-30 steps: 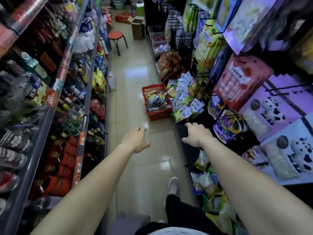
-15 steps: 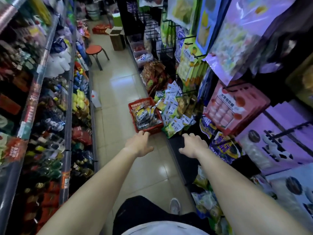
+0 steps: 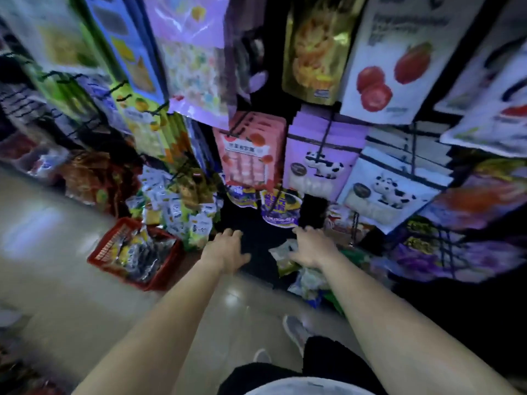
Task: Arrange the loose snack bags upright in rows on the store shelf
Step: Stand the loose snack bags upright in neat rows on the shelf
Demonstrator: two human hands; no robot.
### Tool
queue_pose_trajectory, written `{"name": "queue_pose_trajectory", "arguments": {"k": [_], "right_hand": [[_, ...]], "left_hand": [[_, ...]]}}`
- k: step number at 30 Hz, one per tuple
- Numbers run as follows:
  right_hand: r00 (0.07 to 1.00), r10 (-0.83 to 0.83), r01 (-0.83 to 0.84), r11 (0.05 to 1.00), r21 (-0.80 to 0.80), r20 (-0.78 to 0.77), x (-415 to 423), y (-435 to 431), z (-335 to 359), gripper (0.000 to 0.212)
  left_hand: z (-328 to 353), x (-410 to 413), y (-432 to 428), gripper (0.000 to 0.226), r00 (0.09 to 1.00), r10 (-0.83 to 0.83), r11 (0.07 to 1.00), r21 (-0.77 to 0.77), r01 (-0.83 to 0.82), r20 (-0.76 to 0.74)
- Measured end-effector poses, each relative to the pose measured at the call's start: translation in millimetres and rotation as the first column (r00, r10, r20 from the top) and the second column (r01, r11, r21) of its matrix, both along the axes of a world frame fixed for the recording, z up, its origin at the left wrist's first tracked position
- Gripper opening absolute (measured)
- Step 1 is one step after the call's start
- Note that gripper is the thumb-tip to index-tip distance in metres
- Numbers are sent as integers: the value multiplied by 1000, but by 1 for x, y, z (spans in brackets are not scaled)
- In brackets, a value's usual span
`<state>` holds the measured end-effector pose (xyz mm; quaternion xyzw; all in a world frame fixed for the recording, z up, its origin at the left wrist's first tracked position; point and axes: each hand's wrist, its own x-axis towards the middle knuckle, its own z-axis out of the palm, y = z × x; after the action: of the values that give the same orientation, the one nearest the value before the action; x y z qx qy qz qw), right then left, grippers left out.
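The view is blurred by head motion. A dark bottom shelf (image 3: 256, 238) runs low along the rack, with a bare black stretch in its middle. My left hand (image 3: 226, 250) hovers over the shelf's front edge, fingers apart, holding nothing. My right hand (image 3: 309, 248) reaches over a pale snack bag (image 3: 281, 253) lying flat on the shelf; whether it touches the bag is unclear. White and green snack bags (image 3: 182, 212) are heaped on the shelf to the left. A red basket (image 3: 109, 246) on the floor holds more loose bags.
Large hanging bags fill the rack above: pink packs (image 3: 248, 155), purple cow packs (image 3: 316, 163) and tomato bags (image 3: 390, 61). More bags (image 3: 310, 283) lie low on the right. The tiled aisle floor (image 3: 57, 280) spreads to the left, and my shoe (image 3: 295, 332) stands near the shelf base.
My head has turned right from the aisle toward the rack. Both hands have moved forward and down, over the bottom shelf, and the basket now sits at my left.
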<state>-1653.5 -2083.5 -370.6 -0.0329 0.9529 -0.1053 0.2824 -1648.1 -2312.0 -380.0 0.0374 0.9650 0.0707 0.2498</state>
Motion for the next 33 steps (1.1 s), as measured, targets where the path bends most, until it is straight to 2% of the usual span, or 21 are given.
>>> {"name": "queue_pose_trajectory", "arguments": {"k": [5, 9, 13, 17, 21, 25, 33], "right_hand": [[965, -263, 263, 964, 30, 3, 58, 80, 7, 75], [910, -413, 411, 908, 80, 18, 105, 144, 10, 74], [855, -516, 510, 855, 89, 51, 146, 205, 5, 77], [841, -538, 533, 842, 78, 55, 173, 261, -25, 75], [874, -481, 476, 876, 74, 69, 194, 316, -93, 85], [893, -447, 443, 893, 83, 44, 193, 369, -185, 80], [894, -448, 445, 887, 124, -11, 178, 438, -424, 81]], "left_hand": [[-1, 4, 82, 75, 969, -248, 968, 54, 247, 10], [-5, 18, 149, 73, 914, -406, 911, 86, 403, 19], [-15, 37, 212, 74, 861, -508, 859, 82, 505, 26], [-42, 61, 277, 71, 832, -553, 832, 86, 547, 52], [-104, 84, 341, 72, 835, -545, 838, 67, 541, 73], [-193, 87, 398, 74, 856, -515, 856, 68, 512, 40], [-440, 62, 451, 73, 839, -544, 839, -2, 544, -12]]}}
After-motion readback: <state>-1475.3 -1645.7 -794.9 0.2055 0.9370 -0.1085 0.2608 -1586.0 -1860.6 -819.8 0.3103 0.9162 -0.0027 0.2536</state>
